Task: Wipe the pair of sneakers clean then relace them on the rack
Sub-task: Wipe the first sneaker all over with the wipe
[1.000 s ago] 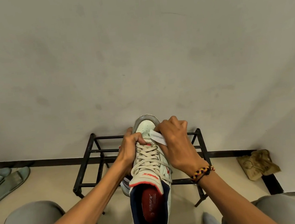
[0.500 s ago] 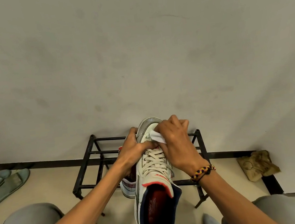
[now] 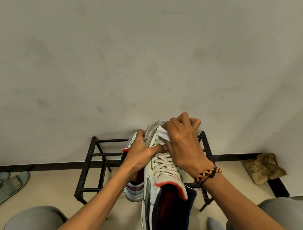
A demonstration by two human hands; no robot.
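Left hand (image 3: 141,154): wrapped around the sneaker (image 3: 158,173) near its laces, thumb across.
Right hand (image 3: 183,139): fingers curled, pressing white cloth (image 3: 163,135) on the toe.

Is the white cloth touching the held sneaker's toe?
Touching. The head view shows the right hand pressing the white cloth against the toe of the sneaker.

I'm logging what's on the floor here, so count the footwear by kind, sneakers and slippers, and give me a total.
Sneakers: 2, the held sneaker and the second sneaker behind it on the rack.
Slippers: 2, the grey-green slippers at far left.
Total: 4
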